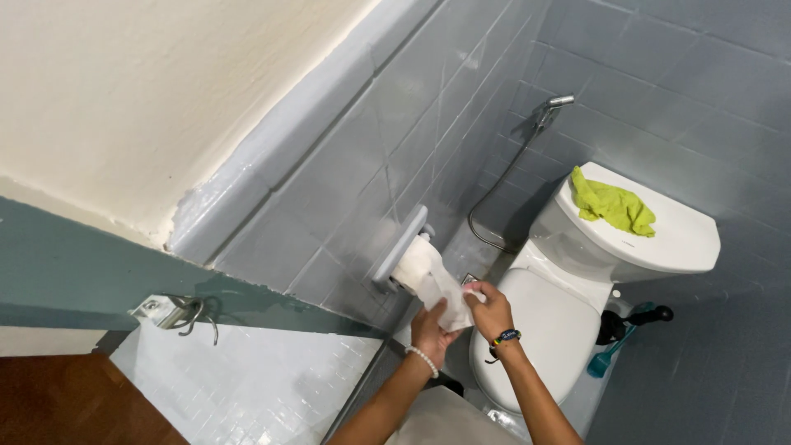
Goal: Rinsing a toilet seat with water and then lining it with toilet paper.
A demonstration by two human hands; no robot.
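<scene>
The left hand (432,328) and the right hand (492,309) both pinch the loose white paper (449,301) hanging from the toilet paper roll (416,265) on the grey wall. Just behind is the white toilet (548,330). A green cloth (612,203) lies on its tank (659,239).
</scene>
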